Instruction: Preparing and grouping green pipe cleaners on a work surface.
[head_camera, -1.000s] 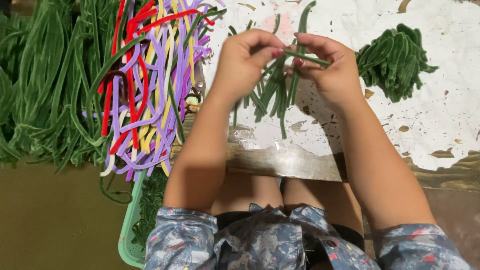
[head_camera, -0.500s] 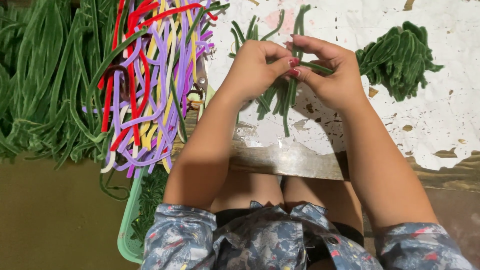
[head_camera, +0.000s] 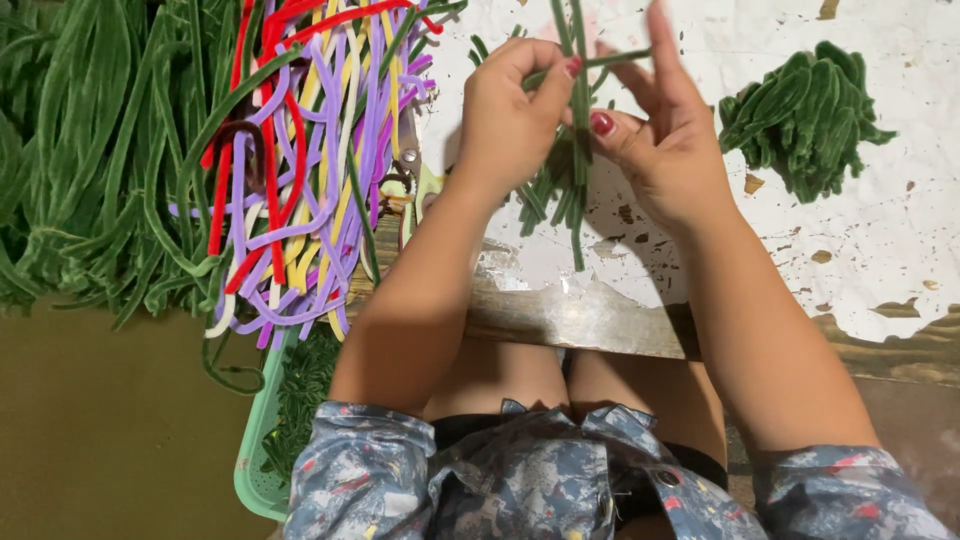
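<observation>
since a second ago both hands have climbed toward the far edge of the view, and the small bunch of green stems (head_camera: 572, 170) they work on has risen with them, so its loose ends now dangle just above the white, chipped table (head_camera: 900, 250) rather than resting low on it. a thin green strand (head_camera: 610, 60) now runs crosswise over the top of the bunch, which reads as the binding or twisting of the bunch being under way rather than finished.

the left hand (head_camera: 510, 115) is curled, its thumb and forefinger pinched on the upper part of the stems, wrist bent and the forearm coming up from the near side. the right hand (head_camera: 665, 140) sits just right of the bunch, its thumb pressed against the stems, the index finger stretched up and away, the others loosely bent; it appears to steady the strand's right end, though the exact contact is blurred.

far right on the table lies a heap of finished green pieces (head_camera: 800, 120), well apart from the hands. to the left hang coloured cords (head_camera: 300, 170) in red, purple, yellow and white, beside a big mass of long green stems (head_camera: 90, 150). a pale green basket (head_camera: 255, 460) sits near left, below the cords.
</observation>
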